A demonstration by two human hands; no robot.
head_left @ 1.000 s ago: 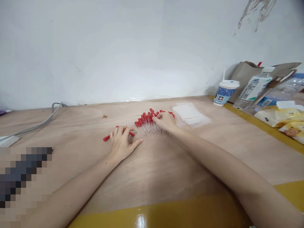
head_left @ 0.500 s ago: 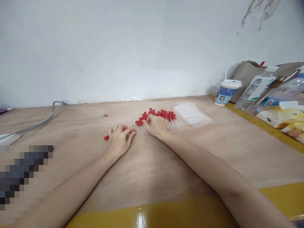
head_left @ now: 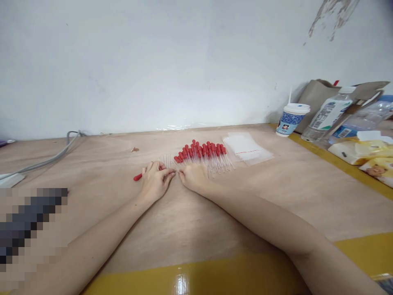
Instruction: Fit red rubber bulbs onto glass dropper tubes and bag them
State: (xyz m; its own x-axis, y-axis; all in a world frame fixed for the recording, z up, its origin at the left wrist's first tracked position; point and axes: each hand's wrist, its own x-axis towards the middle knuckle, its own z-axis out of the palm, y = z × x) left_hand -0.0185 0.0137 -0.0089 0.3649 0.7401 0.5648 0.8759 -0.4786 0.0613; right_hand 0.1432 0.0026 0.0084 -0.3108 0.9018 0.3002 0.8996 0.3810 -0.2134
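A row of glass droppers with red rubber bulbs lies on the wooden table near the wall. My left hand rests on the table with its fingers curled over a red-bulbed dropper whose bulb sticks out to the left. My right hand lies just right of it at the near left end of the row, its fingers bent and pinched at a dropper's glass tip. The fingertips of both hands nearly touch.
A stack of small clear bags lies right of the droppers. At the far right stand a paper cup with a straw, a plastic bottle, a brown bag and tissue packs. A grey cable runs at the left.
My right hand has drawn back from the row's middle toward the left hand, uncovering the droppers. My left hand's fingers have curled in over the dropper.
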